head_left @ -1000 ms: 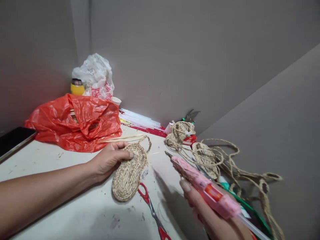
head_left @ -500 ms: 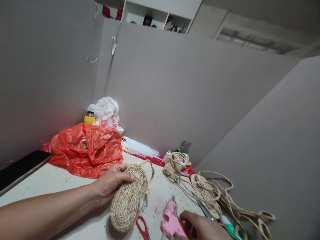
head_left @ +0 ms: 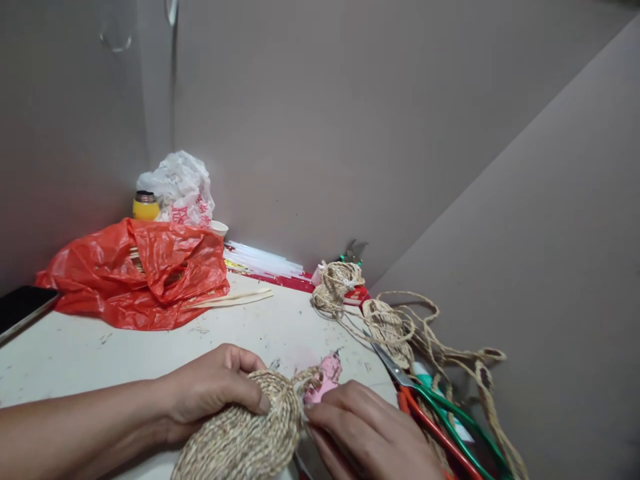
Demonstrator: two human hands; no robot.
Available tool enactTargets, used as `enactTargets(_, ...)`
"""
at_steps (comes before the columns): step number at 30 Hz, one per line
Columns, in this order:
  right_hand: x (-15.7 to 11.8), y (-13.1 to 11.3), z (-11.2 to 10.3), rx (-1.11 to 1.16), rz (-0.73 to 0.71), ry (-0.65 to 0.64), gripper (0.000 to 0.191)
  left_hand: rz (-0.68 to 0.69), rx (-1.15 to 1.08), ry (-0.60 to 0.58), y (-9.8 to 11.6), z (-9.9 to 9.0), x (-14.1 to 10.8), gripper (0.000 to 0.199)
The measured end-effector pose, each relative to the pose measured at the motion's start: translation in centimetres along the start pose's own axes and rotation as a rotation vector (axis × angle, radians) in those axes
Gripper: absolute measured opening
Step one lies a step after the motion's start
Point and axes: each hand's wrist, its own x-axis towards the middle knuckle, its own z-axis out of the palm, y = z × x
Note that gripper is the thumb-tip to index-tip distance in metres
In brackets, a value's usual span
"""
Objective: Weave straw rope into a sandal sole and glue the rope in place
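My left hand (head_left: 220,387) grips a flat oval sole-shaped pad (head_left: 240,433) of coiled straw braid, thumb on top. From the pad's upper end a loose tail of straw braid (head_left: 306,377) curls to the right. My right hand (head_left: 365,427) is at the pad's right edge, its fingers pinched on this tail; their tips are partly hidden. Just beyond the right hand, a pink glue gun (head_left: 327,377) lies on the table, its lower part covered by that hand and the braid. Red-handled scissors are mostly hidden beneath the hands.
Large scissors (head_left: 400,375) with green and red handles lie at the right beside tangled straw rope (head_left: 480,353) and another coiled pad (head_left: 385,327). Behind are a rope bundle (head_left: 337,283) and white glue sticks (head_left: 265,260). A red plastic bag (head_left: 115,280) and phone (head_left: 25,307) are left.
My right hand has moved from beside the glue gun to the pad's edge and braid tail. The pad has come lower and tilted. The view has dipped downward.
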Motion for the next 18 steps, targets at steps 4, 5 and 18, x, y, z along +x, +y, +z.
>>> enactTargets(4, -0.3, 0.0, 0.5, 0.087, 0.017, -0.079, 0.016, -0.081, 0.06, -0.017, -0.1, 0.4, -0.1, 0.02)
enactTargets(5, -0.3, -0.1, 0.6, 0.101, 0.01, -0.086, 0.016, -0.092, 0.079, -0.018, -0.1, 0.5, -0.2, 0.021)
enactTargets(18, -0.4, -0.4, 1.5, 0.138, 0.056, -0.182, 0.014, -0.135, 0.162, -0.025, -0.8, 0.6, -0.1, 0.023)
